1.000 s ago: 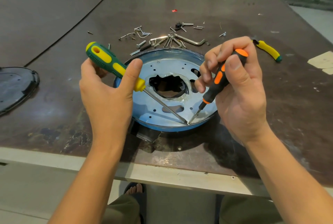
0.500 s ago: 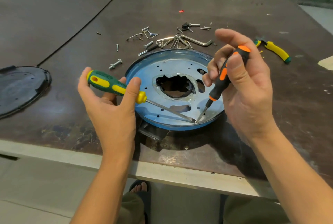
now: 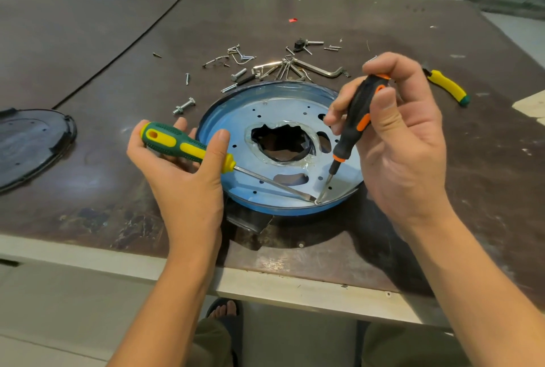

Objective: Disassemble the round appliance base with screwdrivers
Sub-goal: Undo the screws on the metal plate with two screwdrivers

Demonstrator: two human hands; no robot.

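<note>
On my feed, the scuffed dark desk [image 3: 88, 42] carried the round appliance base [image 3: 283, 110], a shiny blue metal disc with a jagged centre hole, near the front edge. Left hand [image 3: 188, 183] half-curled, thumb hooked over the ribbed green-yellow screwdriver [image 3: 177, 142]. Right hand [image 3: 404, 145] pinched the slim black-orange screwdriver [image 3: 356, 118]. Both tips met at the disc's near rim. Loose screws [image 3: 241, 56] lay behind.

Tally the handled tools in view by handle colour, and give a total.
green-and-yellow screwdriver, in the left hand: 1
black-and-orange screwdriver, in the right hand: 1
yellow-handled tool, unheld: 1
Total: 3
</note>
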